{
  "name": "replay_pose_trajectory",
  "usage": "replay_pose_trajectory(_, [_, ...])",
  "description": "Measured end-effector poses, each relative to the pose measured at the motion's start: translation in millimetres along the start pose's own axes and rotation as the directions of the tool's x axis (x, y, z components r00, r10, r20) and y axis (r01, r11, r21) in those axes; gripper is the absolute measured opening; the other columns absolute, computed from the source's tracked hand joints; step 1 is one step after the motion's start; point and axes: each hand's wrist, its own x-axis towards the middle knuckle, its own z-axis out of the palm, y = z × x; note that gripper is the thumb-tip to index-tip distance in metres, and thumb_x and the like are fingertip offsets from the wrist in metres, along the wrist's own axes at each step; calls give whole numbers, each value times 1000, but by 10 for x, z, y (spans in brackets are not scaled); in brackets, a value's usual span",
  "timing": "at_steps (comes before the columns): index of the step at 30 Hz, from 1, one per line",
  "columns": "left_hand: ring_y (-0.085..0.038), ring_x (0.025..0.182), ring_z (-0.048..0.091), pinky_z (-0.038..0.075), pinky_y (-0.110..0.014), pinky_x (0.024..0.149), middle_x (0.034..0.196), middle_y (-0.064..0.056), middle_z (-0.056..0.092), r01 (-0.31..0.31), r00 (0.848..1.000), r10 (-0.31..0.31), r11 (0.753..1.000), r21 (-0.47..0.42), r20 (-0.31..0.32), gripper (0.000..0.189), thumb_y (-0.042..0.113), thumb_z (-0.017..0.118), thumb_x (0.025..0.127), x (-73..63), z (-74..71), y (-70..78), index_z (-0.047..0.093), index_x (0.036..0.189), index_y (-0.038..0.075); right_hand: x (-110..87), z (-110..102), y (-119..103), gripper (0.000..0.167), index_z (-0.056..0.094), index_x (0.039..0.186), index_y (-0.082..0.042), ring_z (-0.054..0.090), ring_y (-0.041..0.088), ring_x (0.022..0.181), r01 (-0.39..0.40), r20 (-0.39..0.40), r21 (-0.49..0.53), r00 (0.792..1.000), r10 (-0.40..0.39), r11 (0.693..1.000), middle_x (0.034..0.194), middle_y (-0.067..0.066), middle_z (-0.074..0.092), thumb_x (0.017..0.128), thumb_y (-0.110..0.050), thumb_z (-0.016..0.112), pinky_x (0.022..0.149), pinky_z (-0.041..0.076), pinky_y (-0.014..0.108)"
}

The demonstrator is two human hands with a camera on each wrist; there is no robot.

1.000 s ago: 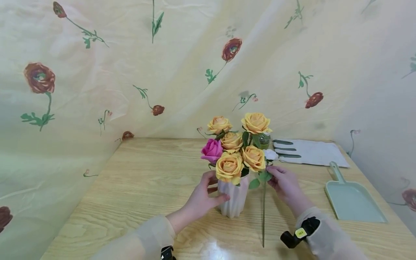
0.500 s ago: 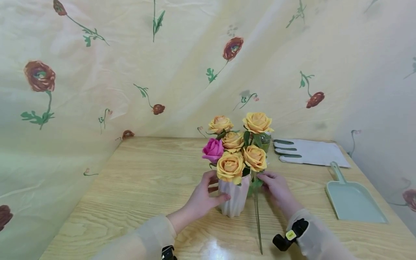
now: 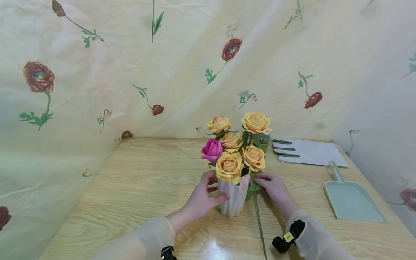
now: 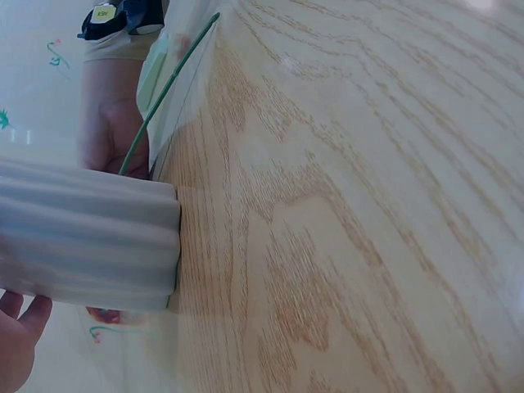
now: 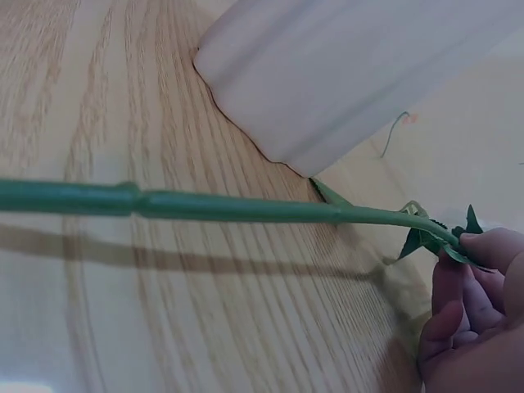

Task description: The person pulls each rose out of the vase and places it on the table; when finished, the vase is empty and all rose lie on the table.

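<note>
Vase (image 3: 232,198), white and fluted, is stood on the pale wood-grain desk (image 3: 139,187) just below and right of the center of the frame. Its left side is grasped by the left hand (image 3: 204,196), with the thumb laid across the front and the other fingers wrapped round the side. By the right hand (image 3: 273,189), a green stem (image 3: 258,213) is pinched near its leafy part, between thumb and fingers. The stem is held just right of the vase, slanted so that its bare end is pointed toward the lower edge of the frame; a shadow is cast by it on the desk in the right wrist view. Whatever is borne at its top is hidden behind the bouquet.

5 yellow roses (image 3: 229,167) and 1 magenta rose (image 3: 212,150) are gathered above the vase, the magenta 1 being set at the left. Behind them, a greenish glass jar (image 3: 264,140) is partly covered. Toward the right of the frame, a white-and-green glove (image 3: 312,150) is laid near the far edge of the desk, and a pale green dustpan (image 3: 354,202) is placed below it. A flower-printed cloth (image 3: 182,54) is hung behind everything.
</note>
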Motion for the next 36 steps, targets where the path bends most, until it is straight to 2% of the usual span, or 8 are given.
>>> replay_pose_trajectory(6, [-27,121,43,40,-45,100,131,-8,44,3,1000,-3,1000,-3,-2,68,23,73,82,1,-2,-4,33,136,12,-23,-13,-23,41,55,122,6,56,5,82,26,26,-83,999,-24,996,109,15,64,90,-19,63,68,49,22])
replay_pose_trajectory(14, [-27,122,43,40,-44,100,132,-9,43,-10,1000,10,1000,-3,4,68,22,73,83,11,4,-9,32,137,12,-43,-80,-21,40,57,120,4,55,9,78,48,-9,-134,999,-49,990,110,15,63,90,-23,63,63,48,23])
replay_pose_trajectory(21, [-27,121,43,40,-45,100,132,-9,43,0,1000,0,1000,-1,0,69,23,73,83,5,5,-3,32,137,13,-75,-206,-50,46,55,124,1,54,15,79,38,7,-157,999,-37,987,111,13,62,92,-31,59,63,47,27])
replay_pose_trajectory(29, [-27,121,44,41,-44,99,131,-8,43,-9,1000,9,1000,0,-5,69,21,73,83,0,8,10,32,137,12,-168,-367,-307,62,51,129,0,54,27,106,110,54,-158,993,-102,981,121,18,58,91,-49,54,86,46,38])
replay_pose_trajectory(33, [-27,121,44,41,-42,99,131,-8,43,-6,1000,6,1000,2,-4,69,21,73,83,-3,10,6,32,137,12,-211,-430,-475,60,52,130,-3,54,24,106,139,63,-141,989,-132,980,122,18,57,92,-49,53,86,46,36])
replay_pose_trajectory(36, [-27,121,44,41,-43,99,132,-9,43,-5,1000,5,1000,1,-3,69,21,73,83,-5,11,10,32,137,12,-251,-462,-600,54,54,128,-4,57,16,101,201,58,-140,979,-195,969,117,14,60,93,-45,54,81,48,30])
